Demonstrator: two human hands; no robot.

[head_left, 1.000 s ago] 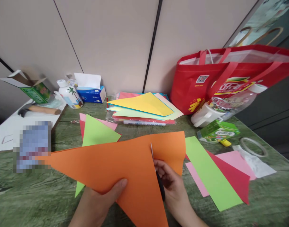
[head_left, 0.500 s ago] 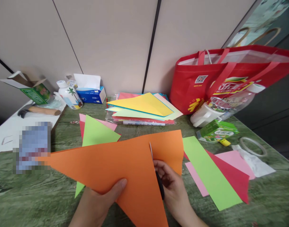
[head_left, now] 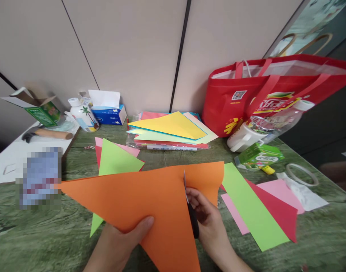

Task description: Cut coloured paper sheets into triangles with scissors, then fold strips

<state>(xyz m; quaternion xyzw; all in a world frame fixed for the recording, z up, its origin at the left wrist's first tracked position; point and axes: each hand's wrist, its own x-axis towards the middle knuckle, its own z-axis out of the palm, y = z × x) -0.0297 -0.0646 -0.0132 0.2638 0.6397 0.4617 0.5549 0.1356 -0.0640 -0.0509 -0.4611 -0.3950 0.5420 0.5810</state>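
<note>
A folded sheet of orange paper [head_left: 127, 196] spans the middle of the view, held up above the table. My left hand [head_left: 127, 238] grips its lower edge, thumb on top and the other fingers hidden beneath. My right hand [head_left: 207, 219] is closed round the black handle of a pair of scissors [head_left: 192, 217]. The silver blade points away from me and lies in a cut through the paper. To the right of the cut, an orange strip [head_left: 205, 179] curls away, close to my right fingers. Behind the orange sheet a light green paper triangle [head_left: 116, 156] lies on the table.
Green [head_left: 255, 207], red and pink paper pieces lie at right. At the back is a stack of coloured paper [head_left: 170, 126]. A red bag [head_left: 224, 98], white mug [head_left: 243, 138] and tape roll [head_left: 301, 174] stand right; a hammer [head_left: 48, 133], bottle [head_left: 82, 115] and tissue box [head_left: 109, 113] left.
The orange paper and my right hand with the scissors have shifted slightly right. The strip beyond the cut hangs a little further right. My left hand keeps its grip.
</note>
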